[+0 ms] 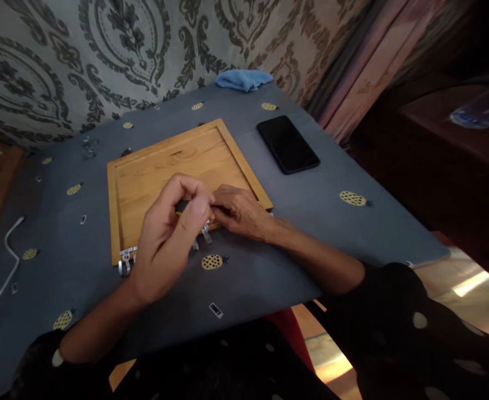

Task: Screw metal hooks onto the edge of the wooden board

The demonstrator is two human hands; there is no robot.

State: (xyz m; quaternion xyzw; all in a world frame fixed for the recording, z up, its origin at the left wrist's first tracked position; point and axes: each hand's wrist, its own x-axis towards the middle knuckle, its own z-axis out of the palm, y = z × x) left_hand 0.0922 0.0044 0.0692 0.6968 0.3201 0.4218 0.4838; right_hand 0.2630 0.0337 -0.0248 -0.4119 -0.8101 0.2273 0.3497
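Note:
A square wooden panel with a raised rim (173,161) lies on the table. Silver metal hook-like fittings (126,260) sit along its near edge, and another fitting (205,232) shows between my hands. My left hand (169,239) is raised over that edge, thumb and fingertips pinched together; whatever they hold is hidden. Touching or very close to those fingertips, my right hand (240,214) rests low at the panel's near right part with its fingers curled closed, their contents out of sight. A small dark piece with a bit of yellow (181,206) shows partly behind my left fingers.
A black phone (288,144) lies right of the panel. The blue cloth (244,80) is at the table's far edge by the patterned curtain (123,50). At left are a white cable (13,255) and a small clear item (89,147). The grey tablecloth (311,222) has pineapple prints.

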